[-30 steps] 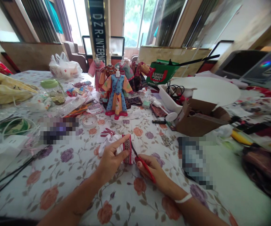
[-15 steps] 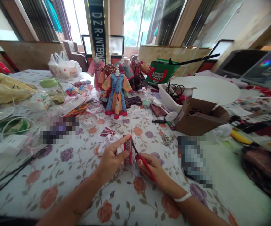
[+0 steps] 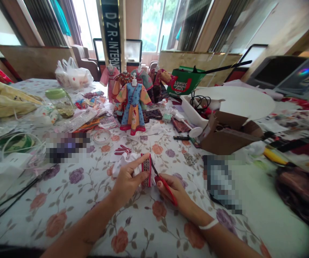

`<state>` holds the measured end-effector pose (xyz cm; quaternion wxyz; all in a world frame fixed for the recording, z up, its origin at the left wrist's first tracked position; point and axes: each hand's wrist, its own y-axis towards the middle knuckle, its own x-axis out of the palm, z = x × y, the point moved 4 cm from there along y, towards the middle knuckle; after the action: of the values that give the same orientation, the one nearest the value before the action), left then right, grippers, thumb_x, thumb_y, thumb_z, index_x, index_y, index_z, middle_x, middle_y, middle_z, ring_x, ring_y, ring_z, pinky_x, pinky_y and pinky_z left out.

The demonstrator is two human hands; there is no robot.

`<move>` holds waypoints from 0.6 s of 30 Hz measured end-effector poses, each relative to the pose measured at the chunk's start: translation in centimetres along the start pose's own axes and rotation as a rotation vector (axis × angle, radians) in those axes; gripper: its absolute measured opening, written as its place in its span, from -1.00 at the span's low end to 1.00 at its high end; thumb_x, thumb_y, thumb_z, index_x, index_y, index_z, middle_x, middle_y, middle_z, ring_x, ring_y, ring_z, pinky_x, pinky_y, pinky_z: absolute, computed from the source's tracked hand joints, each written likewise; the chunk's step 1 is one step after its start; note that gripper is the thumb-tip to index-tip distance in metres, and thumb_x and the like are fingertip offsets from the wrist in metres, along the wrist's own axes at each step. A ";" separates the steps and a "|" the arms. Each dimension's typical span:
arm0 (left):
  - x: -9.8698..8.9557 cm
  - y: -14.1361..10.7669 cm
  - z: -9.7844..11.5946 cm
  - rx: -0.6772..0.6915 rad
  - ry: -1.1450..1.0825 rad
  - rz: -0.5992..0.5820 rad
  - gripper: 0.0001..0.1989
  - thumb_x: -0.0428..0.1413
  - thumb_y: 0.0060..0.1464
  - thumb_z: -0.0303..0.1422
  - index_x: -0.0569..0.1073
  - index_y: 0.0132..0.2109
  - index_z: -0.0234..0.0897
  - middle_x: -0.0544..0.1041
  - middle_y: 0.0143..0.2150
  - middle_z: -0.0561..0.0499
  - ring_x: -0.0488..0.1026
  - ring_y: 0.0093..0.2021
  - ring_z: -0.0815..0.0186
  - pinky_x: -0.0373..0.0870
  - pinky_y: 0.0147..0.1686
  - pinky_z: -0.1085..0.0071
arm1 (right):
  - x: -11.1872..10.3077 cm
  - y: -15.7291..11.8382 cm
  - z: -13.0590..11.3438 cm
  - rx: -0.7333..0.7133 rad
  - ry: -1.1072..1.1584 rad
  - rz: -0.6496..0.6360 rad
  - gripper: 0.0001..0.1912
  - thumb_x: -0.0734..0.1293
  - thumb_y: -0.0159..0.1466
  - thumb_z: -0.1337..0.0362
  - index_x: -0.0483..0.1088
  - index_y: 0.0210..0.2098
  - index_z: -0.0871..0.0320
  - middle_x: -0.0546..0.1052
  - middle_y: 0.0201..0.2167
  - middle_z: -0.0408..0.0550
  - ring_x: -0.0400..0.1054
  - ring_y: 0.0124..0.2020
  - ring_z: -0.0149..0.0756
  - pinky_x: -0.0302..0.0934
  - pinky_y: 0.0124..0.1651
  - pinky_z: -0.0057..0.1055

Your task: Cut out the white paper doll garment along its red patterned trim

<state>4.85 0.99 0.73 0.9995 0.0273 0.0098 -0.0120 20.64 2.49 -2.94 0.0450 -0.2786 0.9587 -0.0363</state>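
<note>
My left hand [image 3: 127,180] pinches a small white cloth garment [image 3: 133,159] near its edge, which carries a red and black patterned band [image 3: 146,165]. In my right hand [image 3: 177,191] is a pair of scissors [image 3: 167,187] with red handles, fingers wrapped round them. The dark blades point up and left, close beside the band's right edge; whether they touch the cloth I cannot tell. Just behind the garment lies a red and white patterned piece [image 3: 122,149].
Doll-sized dresses on stands, a blue and orange one [image 3: 134,104] in front, stand beyond my hands. A cardboard box [image 3: 228,134], a white tray [image 3: 194,114] and a green bag [image 3: 186,80] are to the right. A lidded jar [image 3: 60,102] and tape roll [image 3: 102,136] sit left.
</note>
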 end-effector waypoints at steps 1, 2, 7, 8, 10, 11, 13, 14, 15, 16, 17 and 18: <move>0.0 0.0 0.0 0.005 0.002 -0.001 -0.52 0.15 0.07 -0.39 0.39 0.17 -0.18 0.42 0.19 0.06 0.22 0.28 0.17 0.16 0.26 0.28 | 0.0 0.0 0.0 -0.001 0.003 -0.001 -0.45 0.27 0.16 -0.22 0.12 -0.58 0.12 0.13 -0.72 -0.29 -0.09 -0.69 -0.53 -0.25 -0.65 -0.50; 0.0 0.0 0.0 0.013 0.002 -0.003 -0.52 0.15 0.07 -0.40 0.39 0.17 -0.19 0.41 0.19 0.06 0.23 0.28 0.18 0.17 0.26 0.30 | 0.0 0.0 0.0 -0.002 0.007 -0.003 -0.45 0.27 0.16 -0.22 0.12 -0.58 0.13 0.13 -0.72 -0.29 -0.09 -0.69 -0.53 -0.25 -0.65 -0.50; 0.2 -0.1 0.0 0.020 0.001 -0.010 -0.52 0.15 0.08 -0.40 0.38 0.17 -0.22 0.41 0.20 0.04 0.26 0.26 0.19 0.22 0.22 0.34 | 0.1 0.0 -0.1 0.008 0.033 0.000 -0.45 0.29 0.14 -0.22 0.11 -0.58 0.12 0.12 -0.73 -0.30 -0.11 -0.69 -0.53 -0.26 -0.65 -0.50; 0.2 -0.1 0.0 0.014 -0.001 -0.011 -0.52 0.15 0.08 -0.39 0.38 0.18 -0.23 0.41 0.20 0.04 0.27 0.25 0.19 0.23 0.21 0.34 | 0.1 0.0 -0.1 0.012 0.037 -0.002 -0.45 0.29 0.14 -0.22 0.11 -0.58 0.12 0.11 -0.73 -0.31 -0.11 -0.69 -0.53 -0.26 -0.65 -0.50; 0.2 -0.1 0.1 0.005 -0.001 -0.010 -0.51 0.14 0.08 -0.39 0.37 0.18 -0.23 0.41 0.19 0.04 0.27 0.25 0.19 0.23 0.21 0.35 | 0.1 0.0 -0.1 0.012 0.041 -0.002 -0.45 0.29 0.14 -0.22 0.12 -0.58 0.12 0.11 -0.72 -0.31 -0.10 -0.69 -0.53 -0.26 -0.65 -0.50; 0.2 -0.1 0.1 0.005 0.001 -0.010 -0.51 0.14 0.08 -0.39 0.37 0.18 -0.23 0.41 0.19 0.04 0.27 0.25 0.20 0.23 0.21 0.36 | 0.1 0.0 -0.1 0.011 0.040 0.000 -0.45 0.29 0.14 -0.23 0.12 -0.58 0.12 0.11 -0.72 -0.31 -0.10 -0.69 -0.53 -0.25 -0.64 -0.50; 0.2 -0.1 0.1 0.013 0.005 -0.011 -0.51 0.15 0.08 -0.40 0.38 0.18 -0.24 0.41 0.19 0.04 0.25 0.26 0.21 0.20 0.23 0.39 | 0.1 0.1 -0.1 0.012 0.037 0.001 -0.45 0.28 0.14 -0.22 0.12 -0.58 0.12 0.12 -0.72 -0.30 -0.10 -0.69 -0.53 -0.25 -0.64 -0.50; 0.2 -0.1 0.1 0.018 0.005 -0.011 -0.51 0.15 0.08 -0.40 0.38 0.18 -0.24 0.41 0.20 0.04 0.25 0.27 0.22 0.19 0.23 0.39 | 0.1 0.1 -0.1 0.015 0.034 0.002 -0.45 0.28 0.15 -0.22 0.12 -0.58 0.12 0.12 -0.72 -0.30 -0.10 -0.69 -0.53 -0.25 -0.64 -0.50; 0.1 -0.1 0.1 0.022 0.005 -0.012 -0.52 0.15 0.08 -0.40 0.38 0.18 -0.24 0.41 0.20 0.04 0.25 0.27 0.23 0.18 0.24 0.40 | 0.1 0.1 -0.1 0.017 0.031 0.002 -0.45 0.28 0.16 -0.21 0.11 -0.58 0.12 0.11 -0.72 -0.30 -0.11 -0.69 -0.53 -0.25 -0.64 -0.50; 0.1 -0.1 0.1 0.023 0.003 -0.014 -0.52 0.15 0.08 -0.40 0.38 0.18 -0.23 0.41 0.20 0.04 0.25 0.26 0.23 0.18 0.24 0.39 | 0.1 0.0 -0.2 0.019 0.025 0.003 -0.45 0.28 0.16 -0.21 0.11 -0.58 0.12 0.10 -0.72 -0.30 -0.12 -0.68 -0.53 -0.26 -0.64 -0.50; 0.1 -0.1 0.1 0.023 0.000 -0.016 -0.52 0.14 0.09 -0.40 0.38 0.18 -0.23 0.41 0.20 0.04 0.26 0.26 0.23 0.18 0.23 0.39 | 0.1 0.0 -0.2 0.018 0.015 0.007 -0.44 0.27 0.15 -0.22 0.10 -0.59 0.12 0.09 -0.72 -0.30 -0.12 -0.68 -0.53 -0.26 -0.64 -0.50; 0.1 0.0 0.0 0.022 -0.004 -0.017 -0.52 0.14 0.09 -0.40 0.38 0.18 -0.22 0.42 0.19 0.04 0.27 0.25 0.22 0.19 0.23 0.38 | 0.1 0.0 -0.3 0.015 0.006 0.015 -0.43 0.27 0.14 -0.23 0.10 -0.59 0.12 0.08 -0.71 -0.30 -0.13 -0.67 -0.53 -0.26 -0.63 -0.50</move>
<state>4.95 0.94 0.75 0.9990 0.0380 0.0078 -0.0205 20.52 2.50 -2.66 0.0445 -0.2711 0.9605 -0.0438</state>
